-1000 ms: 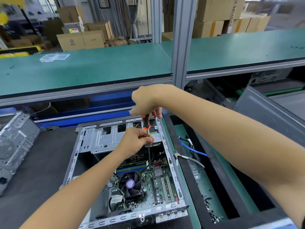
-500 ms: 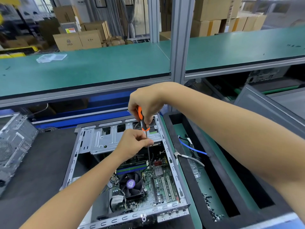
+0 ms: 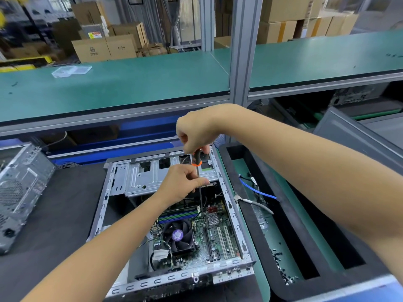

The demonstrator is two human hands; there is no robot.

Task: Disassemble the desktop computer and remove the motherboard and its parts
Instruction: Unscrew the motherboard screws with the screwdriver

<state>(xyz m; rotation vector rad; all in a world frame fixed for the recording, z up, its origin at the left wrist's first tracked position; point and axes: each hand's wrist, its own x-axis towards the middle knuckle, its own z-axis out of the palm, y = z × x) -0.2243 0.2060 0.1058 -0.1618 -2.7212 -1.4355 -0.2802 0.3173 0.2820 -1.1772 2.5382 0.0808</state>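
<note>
An open desktop case [image 3: 99, 216] lies on the dark mat in front of me. Inside it sits the green motherboard [image 3: 204, 240] with a black CPU fan [image 3: 177, 235] and memory sticks [image 3: 178, 213]. A metal drive cage [image 3: 148, 177] fills the far end of the case. My right hand [image 3: 196, 132] grips the black-and-orange handle of a screwdriver [image 3: 197, 159] from above. The long shaft runs straight down to the board near the memory sticks. My left hand [image 3: 182, 185] pinches the shaft just below the handle.
A black foam tray [image 3: 246, 205] on the right holds a blue cable [image 3: 257, 191], a grey cable and loose screws [image 3: 281, 269]. Another bare metal chassis [image 3: 19, 192] stands at the left. A grey panel leans at the far right. A green shelf runs overhead behind the case.
The screwdriver handle has turned in my right hand, whose fingers have shifted on it. My left hand stays pinched on the shaft. The view has shifted slightly.
</note>
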